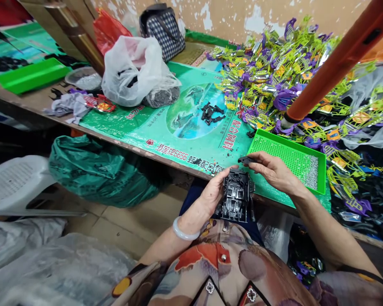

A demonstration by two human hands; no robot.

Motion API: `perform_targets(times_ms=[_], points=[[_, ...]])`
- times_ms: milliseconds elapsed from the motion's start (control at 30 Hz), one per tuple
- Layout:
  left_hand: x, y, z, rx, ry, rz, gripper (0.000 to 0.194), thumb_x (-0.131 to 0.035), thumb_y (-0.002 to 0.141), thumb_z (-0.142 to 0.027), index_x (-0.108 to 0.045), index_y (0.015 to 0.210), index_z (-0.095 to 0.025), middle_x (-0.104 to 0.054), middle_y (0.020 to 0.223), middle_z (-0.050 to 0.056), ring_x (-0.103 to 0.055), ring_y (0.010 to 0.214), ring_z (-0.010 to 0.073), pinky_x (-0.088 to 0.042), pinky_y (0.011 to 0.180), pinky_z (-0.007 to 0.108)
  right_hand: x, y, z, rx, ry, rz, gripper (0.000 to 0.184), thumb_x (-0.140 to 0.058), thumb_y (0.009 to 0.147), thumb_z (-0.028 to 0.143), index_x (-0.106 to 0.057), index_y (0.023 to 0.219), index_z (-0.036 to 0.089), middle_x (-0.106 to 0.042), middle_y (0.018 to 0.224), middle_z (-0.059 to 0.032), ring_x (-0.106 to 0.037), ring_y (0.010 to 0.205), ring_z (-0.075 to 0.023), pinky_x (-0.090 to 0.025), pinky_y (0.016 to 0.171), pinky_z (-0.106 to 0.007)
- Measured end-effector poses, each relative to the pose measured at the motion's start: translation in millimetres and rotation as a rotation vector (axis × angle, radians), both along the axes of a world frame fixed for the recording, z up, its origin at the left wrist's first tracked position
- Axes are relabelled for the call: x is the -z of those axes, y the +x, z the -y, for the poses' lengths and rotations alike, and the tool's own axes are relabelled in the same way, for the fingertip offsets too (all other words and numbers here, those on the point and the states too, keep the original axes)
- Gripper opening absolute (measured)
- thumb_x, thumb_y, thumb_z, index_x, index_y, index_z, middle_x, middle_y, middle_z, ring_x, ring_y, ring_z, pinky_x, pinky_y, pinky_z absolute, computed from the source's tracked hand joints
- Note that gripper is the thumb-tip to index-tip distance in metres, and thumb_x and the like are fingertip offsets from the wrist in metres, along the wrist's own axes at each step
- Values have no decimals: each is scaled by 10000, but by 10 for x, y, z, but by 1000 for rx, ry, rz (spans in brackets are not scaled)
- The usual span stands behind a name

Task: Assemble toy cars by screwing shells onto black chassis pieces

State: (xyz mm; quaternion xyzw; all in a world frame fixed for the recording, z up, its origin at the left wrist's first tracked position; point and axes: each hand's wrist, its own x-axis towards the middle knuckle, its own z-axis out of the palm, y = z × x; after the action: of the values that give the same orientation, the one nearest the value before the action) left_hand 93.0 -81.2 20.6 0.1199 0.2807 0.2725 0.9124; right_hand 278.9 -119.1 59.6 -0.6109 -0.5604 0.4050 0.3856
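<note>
A black plastic toy car chassis [236, 196] is in my left hand [214, 189], held upright above my lap at the table's front edge. My left fingers are closed along its left side and top. Just above the chassis's upper end, my right hand [272, 170] pinches a small flat black plastic part [246, 160] between thumb and fingers. Whether that part touches the chassis I cannot tell. Several similar black plastic parts [212, 113] lie in a small heap on the green printed sheet [137, 127] covering the table.
Right of my hands stands a green tray [274, 148] with small silvery screws [312, 172]. Behind it spreads a pile of lime and purple plastic frames [274, 80], crossed by an orange-red post [338, 63]. A white plastic bag [137, 63] and a checked bag [166, 38] sit further left.
</note>
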Motion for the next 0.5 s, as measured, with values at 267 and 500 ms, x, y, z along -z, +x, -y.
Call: perform_targets(times_ms=[267, 500], points=[[-151, -26, 9, 14, -38, -94, 253, -537, 898, -244, -717, 1048, -149, -753, 846, 52, -714, 757, 194, -547, 876, 352, 119, -81, -68, 93, -3, -112, 295, -590, 850, 384, -599, 1070, 189, -690, 910, -47, -631, 747, -164, -534, 715, -340], [-274, -51, -5, 76, -104, -159, 382, -439, 940, -319, -684, 1148, -113, -751, 823, 99, -719, 709, 221, -574, 774, 360, 123, -118, -454, 159, -90, -41, 354, -507, 882, 241, -585, 1220, 171, -623, 715, 1, -551, 556, -130, -488, 553, -278]])
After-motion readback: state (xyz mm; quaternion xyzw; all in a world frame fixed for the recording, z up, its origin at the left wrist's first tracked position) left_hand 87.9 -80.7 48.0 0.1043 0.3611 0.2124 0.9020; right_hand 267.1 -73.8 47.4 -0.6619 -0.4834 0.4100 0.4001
